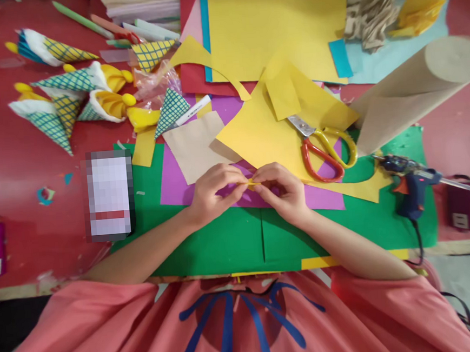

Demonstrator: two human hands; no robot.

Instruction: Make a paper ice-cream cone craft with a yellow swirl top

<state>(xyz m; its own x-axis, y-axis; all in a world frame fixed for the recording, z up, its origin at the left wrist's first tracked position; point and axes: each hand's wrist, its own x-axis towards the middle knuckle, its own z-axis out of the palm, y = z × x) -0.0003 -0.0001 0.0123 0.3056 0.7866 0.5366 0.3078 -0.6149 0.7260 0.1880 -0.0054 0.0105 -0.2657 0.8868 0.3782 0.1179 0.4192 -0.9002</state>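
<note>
Left hand (220, 193) and right hand (283, 191) pinch a small yellow piece (253, 183) between their fingertips, above purple paper (177, 188). The piece could slip or crease if the two grips pull unevenly. Just beyond the right hand, red-and-yellow-handled scissors (308, 131) lie on a yellow sheet (251, 130). Farther right, a blue glue gun (412, 183) shows a small red light; its tip, if hot, could burn on contact. The white marker (191, 113) has lettering too small to read

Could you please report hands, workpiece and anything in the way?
Left hand, right hand: both pinching small yellow piece. Held over purple sheet. Scissors aside, near right hand.
</note>
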